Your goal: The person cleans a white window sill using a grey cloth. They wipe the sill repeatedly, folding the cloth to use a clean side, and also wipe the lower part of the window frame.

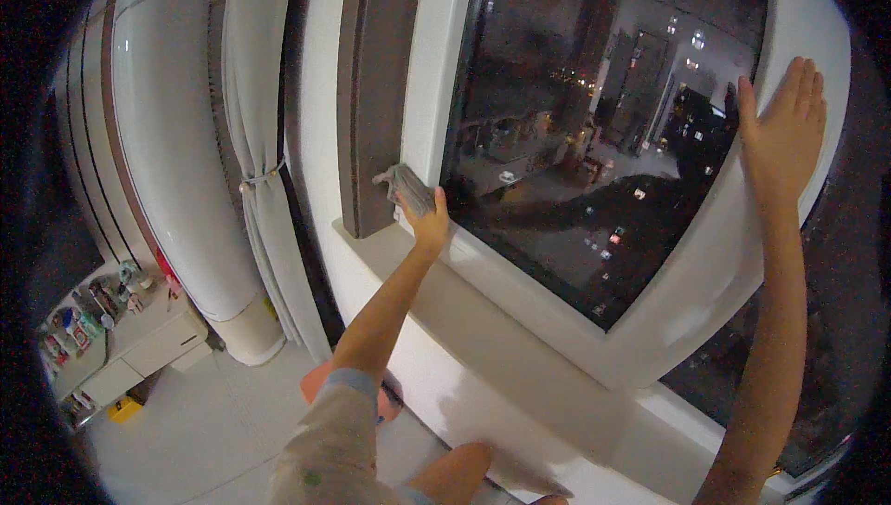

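Observation:
A crumpled grey cloth [411, 190] is in my left hand [429, 221], at the lower left corner of the white window frame [426, 87], beside a brown vertical panel [379, 101]. My right hand [786, 132] lies flat with its fingers apart on the white frame at the right of the dark window pane [592, 157]; nothing shows in it. The pane carries reflections of a lit room and small lights. Below the window runs a pale sill [515, 352].
Left of the window hangs a tied grey curtain [268, 226] beside a tall white rounded unit [181, 136]. A white drawer desk [150, 345] holds many small items. A pink-orange object [317, 383] stands on the floor, partly behind my left arm.

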### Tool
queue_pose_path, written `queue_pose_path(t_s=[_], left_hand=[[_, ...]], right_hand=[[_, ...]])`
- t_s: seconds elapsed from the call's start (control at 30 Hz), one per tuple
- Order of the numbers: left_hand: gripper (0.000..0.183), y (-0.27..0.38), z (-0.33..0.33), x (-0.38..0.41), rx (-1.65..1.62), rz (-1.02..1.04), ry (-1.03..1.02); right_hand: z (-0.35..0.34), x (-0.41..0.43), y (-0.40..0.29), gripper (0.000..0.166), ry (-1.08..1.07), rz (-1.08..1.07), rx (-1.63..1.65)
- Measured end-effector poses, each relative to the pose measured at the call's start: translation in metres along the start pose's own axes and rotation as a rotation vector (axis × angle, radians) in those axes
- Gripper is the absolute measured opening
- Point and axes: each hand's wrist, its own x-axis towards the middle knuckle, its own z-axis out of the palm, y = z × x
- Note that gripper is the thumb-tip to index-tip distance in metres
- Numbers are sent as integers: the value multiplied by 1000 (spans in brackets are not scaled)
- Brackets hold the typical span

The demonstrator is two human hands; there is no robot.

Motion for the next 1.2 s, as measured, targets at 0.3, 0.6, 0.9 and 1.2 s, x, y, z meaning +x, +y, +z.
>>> queue_pose_path(t_s=[0.3,0.6,0.9,1.2], left_hand=[[84,136,45,118,81,360,-95],[89,156,58,133,137,426,25],[88,162,60,138,149,425,27],[86,309,108,292,437,551,-144]], right_hand=[[0,4,9,74,-1,11,39],[-3,2,8,73,-14,26,124],[-3,2,9,68,-4,17,174],[0,2,10,68,-26,19,181]])
